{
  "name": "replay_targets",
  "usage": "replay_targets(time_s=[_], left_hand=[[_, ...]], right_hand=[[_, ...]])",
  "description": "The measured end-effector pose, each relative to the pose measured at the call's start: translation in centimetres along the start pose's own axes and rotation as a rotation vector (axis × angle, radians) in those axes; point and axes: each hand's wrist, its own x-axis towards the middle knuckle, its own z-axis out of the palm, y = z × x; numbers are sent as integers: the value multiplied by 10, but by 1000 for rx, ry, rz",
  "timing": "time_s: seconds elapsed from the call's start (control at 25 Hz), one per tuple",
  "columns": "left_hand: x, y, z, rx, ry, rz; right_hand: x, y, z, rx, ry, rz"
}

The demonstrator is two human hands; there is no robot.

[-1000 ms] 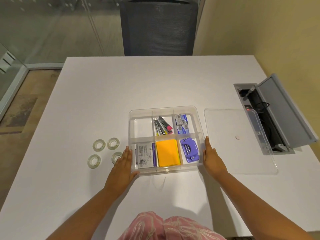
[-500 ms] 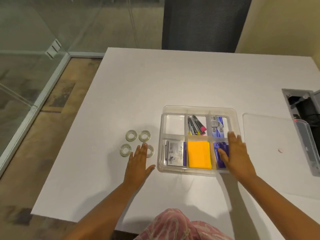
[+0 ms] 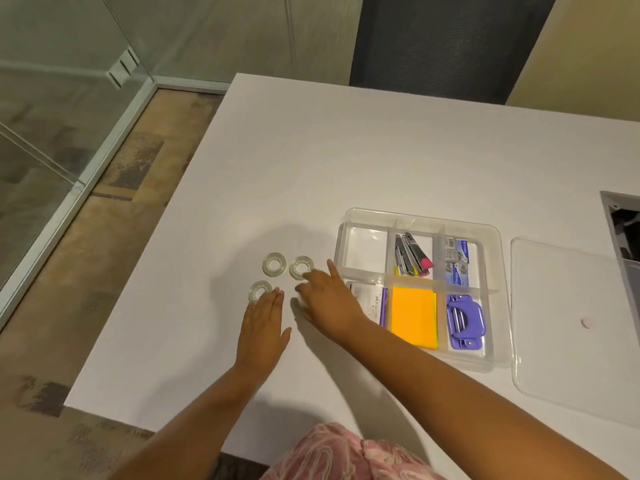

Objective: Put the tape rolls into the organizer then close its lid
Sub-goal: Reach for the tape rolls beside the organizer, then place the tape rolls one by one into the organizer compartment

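Three clear tape rolls lie on the white table left of the organizer: a far-left roll point(image 3: 274, 263), a far-right roll point(image 3: 300, 268) and a near-left roll point(image 3: 259, 291). A fourth roll point(image 3: 298, 301) is almost wholly hidden under my right hand point(image 3: 329, 301), which reaches across with fingers spread and blurred. My left hand point(image 3: 263, 323) lies flat, its fingertips at the near-left roll. The clear organizer point(image 3: 422, 216) stands open, its far-left compartment point(image 3: 363, 251) bare. The clear lid point(image 3: 571, 341) lies flat to the organizer's right.
The organizer holds staplers point(image 3: 410, 254), staple boxes point(image 3: 457, 261), an orange notepad point(image 3: 414, 317), a purple hole punch point(image 3: 464, 322) and a small pack point(image 3: 372, 301). An open cable hatch point(image 3: 623, 223) is at the right edge. A dark chair point(image 3: 443, 43) stands behind the table; its left edge drops to the floor.
My right hand has crossed from the organizer's right side over to the tape rolls. My left hand slid left to the near-left roll. The camera has turned left.
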Motion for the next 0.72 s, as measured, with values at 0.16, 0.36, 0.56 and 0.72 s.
replay_targets(time_s=[0.16, 0.36, 0.56, 0.72], left_hand=[[10, -16, -2, -65, 41, -146], [22, -29, 0, -203, 55, -304], [26, -29, 3, -230, 86, -365], [25, -23, 4, -199, 137, -370]], right_hand=[[14, -10, 14, -127, -185, 44], [26, -11, 21, -233, -275, 65], [35, -16, 25, -81, -252, 86], [35, -17, 24, -12, -223, 101]])
